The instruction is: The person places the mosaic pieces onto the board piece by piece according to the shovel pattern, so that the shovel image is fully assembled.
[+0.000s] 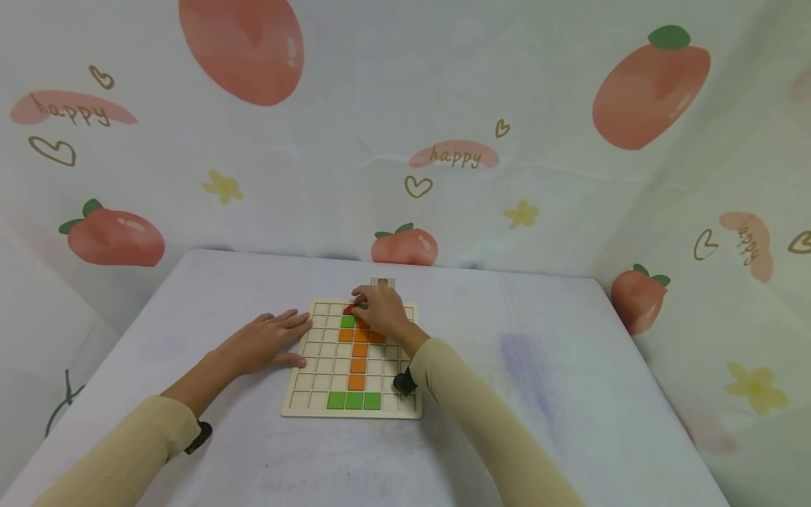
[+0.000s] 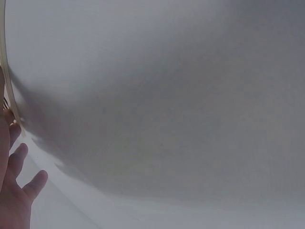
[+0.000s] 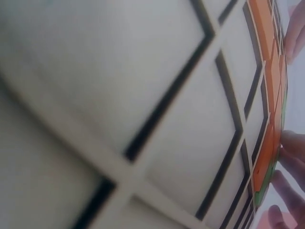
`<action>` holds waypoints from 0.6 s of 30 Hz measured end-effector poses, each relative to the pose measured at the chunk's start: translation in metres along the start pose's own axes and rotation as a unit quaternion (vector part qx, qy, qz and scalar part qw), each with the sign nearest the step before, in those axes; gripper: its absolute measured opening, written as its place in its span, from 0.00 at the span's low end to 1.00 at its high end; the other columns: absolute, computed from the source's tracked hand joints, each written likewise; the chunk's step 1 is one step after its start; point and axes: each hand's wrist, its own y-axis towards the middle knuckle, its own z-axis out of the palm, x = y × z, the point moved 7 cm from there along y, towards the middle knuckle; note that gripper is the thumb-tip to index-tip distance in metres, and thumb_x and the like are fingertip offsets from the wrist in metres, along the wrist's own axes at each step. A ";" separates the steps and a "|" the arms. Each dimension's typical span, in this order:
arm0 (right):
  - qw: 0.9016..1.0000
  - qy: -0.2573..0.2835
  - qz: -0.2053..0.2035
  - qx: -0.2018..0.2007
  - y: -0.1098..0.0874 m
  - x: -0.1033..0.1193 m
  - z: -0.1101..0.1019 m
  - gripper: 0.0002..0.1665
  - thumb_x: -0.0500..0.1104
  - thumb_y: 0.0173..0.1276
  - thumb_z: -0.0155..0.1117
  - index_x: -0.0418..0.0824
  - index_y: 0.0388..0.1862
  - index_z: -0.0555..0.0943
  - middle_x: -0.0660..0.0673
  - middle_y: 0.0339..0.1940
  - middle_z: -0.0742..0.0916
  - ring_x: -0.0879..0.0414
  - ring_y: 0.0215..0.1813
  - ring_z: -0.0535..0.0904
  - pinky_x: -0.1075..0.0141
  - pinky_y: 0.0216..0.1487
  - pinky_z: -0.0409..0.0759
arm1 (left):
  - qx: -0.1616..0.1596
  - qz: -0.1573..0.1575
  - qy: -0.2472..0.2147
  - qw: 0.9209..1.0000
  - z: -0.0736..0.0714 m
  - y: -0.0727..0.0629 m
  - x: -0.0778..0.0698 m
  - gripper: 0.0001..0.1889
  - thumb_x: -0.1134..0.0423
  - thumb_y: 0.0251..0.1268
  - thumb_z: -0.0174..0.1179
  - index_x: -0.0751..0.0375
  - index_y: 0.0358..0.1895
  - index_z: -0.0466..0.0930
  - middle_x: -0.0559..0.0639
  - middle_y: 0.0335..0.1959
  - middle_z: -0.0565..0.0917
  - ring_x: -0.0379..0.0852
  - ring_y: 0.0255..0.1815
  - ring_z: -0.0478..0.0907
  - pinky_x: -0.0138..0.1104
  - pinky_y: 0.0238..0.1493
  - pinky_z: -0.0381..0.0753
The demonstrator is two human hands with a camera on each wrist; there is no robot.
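Note:
A pale wooden grid board (image 1: 319, 348) lies flat on the table. Orange tiles (image 1: 359, 350) form a column with a short crossbar, and green tiles (image 1: 354, 401) sit in the bottom row. My left hand (image 1: 269, 343) lies along the board's left edge, fingers spread and touching it. My right hand (image 1: 383, 310) is over the top rows with bent fingers. Beside its fingertips are a red tile (image 1: 349, 310) and a green tile (image 1: 363, 305); whether they pinch either is hidden. Another green tile (image 1: 348, 322) lies just below. In the right wrist view, the right fingers (image 3: 288, 191) touch the board's far side.
Behind the board lies a small card with a printed grid (image 1: 383, 282), partly covered by my right hand. The white table (image 1: 481, 422) reaches to a fruit-patterned curtain (image 1: 342, 190). A dark cord (image 1: 63, 401) hangs at the left edge.

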 end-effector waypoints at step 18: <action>0.998 -0.065 -0.013 0.005 -0.035 -0.055 -0.074 0.23 0.47 0.70 0.67 0.38 0.60 0.81 0.43 0.54 0.88 0.49 0.51 0.85 0.52 0.56 0.78 | 0.008 -0.009 0.011 1.000 -0.007 0.000 0.002 0.42 0.39 0.60 0.65 0.65 0.70 0.70 0.60 0.71 0.71 0.64 0.70 0.67 0.59 0.62 0.70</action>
